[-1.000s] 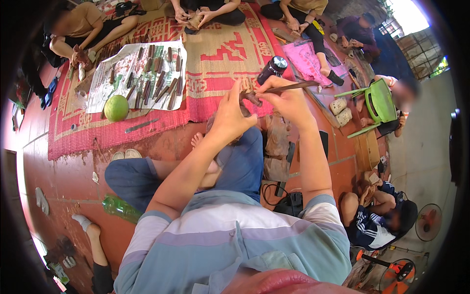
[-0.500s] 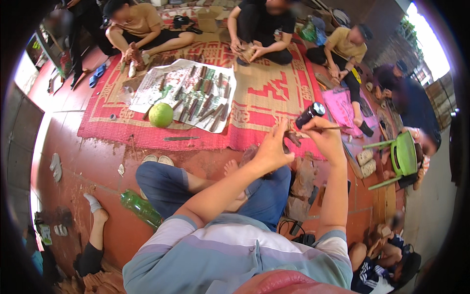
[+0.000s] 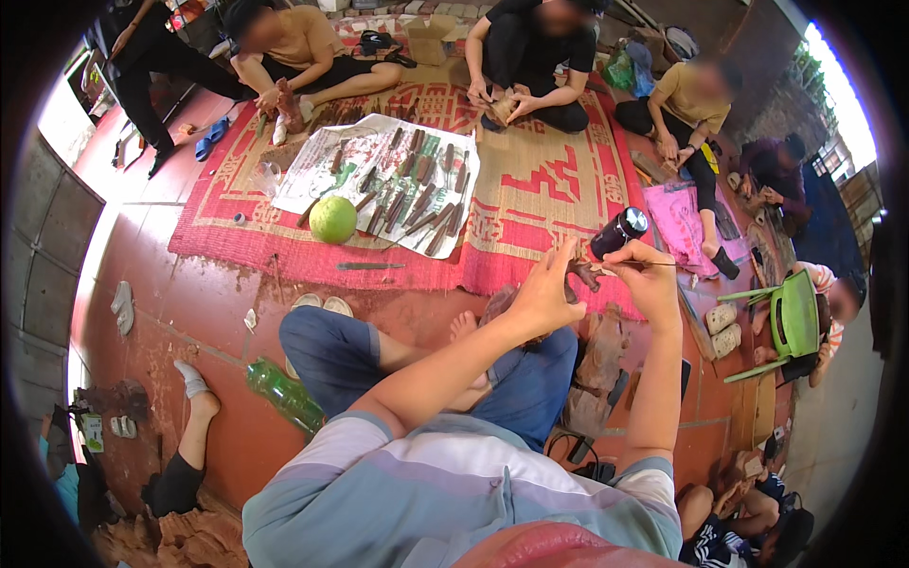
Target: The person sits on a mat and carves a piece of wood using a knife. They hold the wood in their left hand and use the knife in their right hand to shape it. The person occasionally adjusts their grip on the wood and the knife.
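Head view shows a carving (image 3: 585,276), brown and knobbly with uneven contours, between the two hands above the person's lap. The left hand (image 3: 542,298) curves beside it, thumb and fingers spread apart in a C shape; whether they press on the wood cannot be told, as the contact is hidden. The right hand (image 3: 647,282) has thumb and fingertips pinched together on a tool (image 3: 661,263), thin and dark, lying roughly level near the carving. Whether its tip touches the wood is too small to tell.

Below the hands are folded legs in blue denim (image 3: 521,390). Just beside the right knee, rough brown blocks (image 3: 598,355) with irregular faces rest on smooth reddish tiles (image 3: 218,293).

Ahead lies a woven mat (image 3: 530,222), straw-coloured with red geometric patterns. A creased white sheet (image 3: 308,180) on it carries many slim, dark, straight sticks (image 3: 449,156). A round green fruit (image 3: 332,220) rests at the sheet's near edge, with a flat, narrow grey blade (image 3: 370,266) nearer the person. Beyond the right hand stands a glossy dark flask (image 3: 620,233) with a shiny cap. Crinkled pink plastic (image 3: 674,222) spreads farther right, and a clear green bottle (image 3: 284,393) lies by the left knee.
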The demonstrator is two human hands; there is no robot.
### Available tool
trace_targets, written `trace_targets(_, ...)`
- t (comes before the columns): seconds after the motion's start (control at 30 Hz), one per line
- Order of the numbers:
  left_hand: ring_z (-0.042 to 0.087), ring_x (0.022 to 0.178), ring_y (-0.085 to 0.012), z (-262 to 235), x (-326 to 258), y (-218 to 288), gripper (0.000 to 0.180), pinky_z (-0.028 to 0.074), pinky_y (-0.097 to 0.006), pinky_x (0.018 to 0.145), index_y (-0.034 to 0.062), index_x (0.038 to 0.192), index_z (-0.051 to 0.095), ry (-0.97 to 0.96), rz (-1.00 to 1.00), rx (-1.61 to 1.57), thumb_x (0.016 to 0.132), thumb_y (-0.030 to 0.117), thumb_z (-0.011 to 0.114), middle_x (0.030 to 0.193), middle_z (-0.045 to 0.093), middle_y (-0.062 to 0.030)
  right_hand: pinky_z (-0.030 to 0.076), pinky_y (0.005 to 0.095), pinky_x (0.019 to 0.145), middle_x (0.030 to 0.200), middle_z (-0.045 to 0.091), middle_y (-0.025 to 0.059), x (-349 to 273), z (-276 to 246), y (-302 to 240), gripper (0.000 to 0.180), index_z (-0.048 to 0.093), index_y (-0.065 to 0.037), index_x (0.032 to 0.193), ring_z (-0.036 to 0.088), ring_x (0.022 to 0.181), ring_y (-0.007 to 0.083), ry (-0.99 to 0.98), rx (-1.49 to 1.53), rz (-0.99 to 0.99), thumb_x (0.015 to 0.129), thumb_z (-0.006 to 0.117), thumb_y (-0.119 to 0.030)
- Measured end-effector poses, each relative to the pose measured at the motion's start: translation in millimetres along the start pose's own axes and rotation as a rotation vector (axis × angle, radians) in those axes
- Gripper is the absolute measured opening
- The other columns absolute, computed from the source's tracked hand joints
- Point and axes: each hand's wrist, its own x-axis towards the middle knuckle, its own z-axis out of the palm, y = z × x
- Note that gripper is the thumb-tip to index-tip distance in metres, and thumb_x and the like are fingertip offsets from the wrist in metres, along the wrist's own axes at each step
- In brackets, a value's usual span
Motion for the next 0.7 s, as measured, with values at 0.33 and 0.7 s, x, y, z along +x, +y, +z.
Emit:
trace_targets(0.33,0.046,0.116,-0.0382,6,1,-3,0.094,0.040,-0.042,0.099,0.0019,0.142,0.023,-0.016,-0.001,-0.044,0.065,0.013,0.075,0.124,0.047,-0.0244,0.050,0.0249,0.070,0.075,0.065,0.0036,0,1,12,0.005,0.064,0.002,0.077,0.062,0.075,0.0102,-0.040,0.046,-0.027,0.074,0.066,0.005)
trace_targets(0.7,0.054,0.109,-0.0299,7,3,-6,0.096,0.043,-0.039,0.095,0.0045,0.144,0.024,-0.030,-0.004,0.032,0.065,0.020,0.076,0.117,0.054,-0.0197,0.049,0.0288,0.065,0.073,0.064,0.0081,5,1,0,0.009,0.062,0.000,0.083,0.063,0.069,0.0180,-0.022,-0.316,-0.215,0.076,0.065,-0.004)
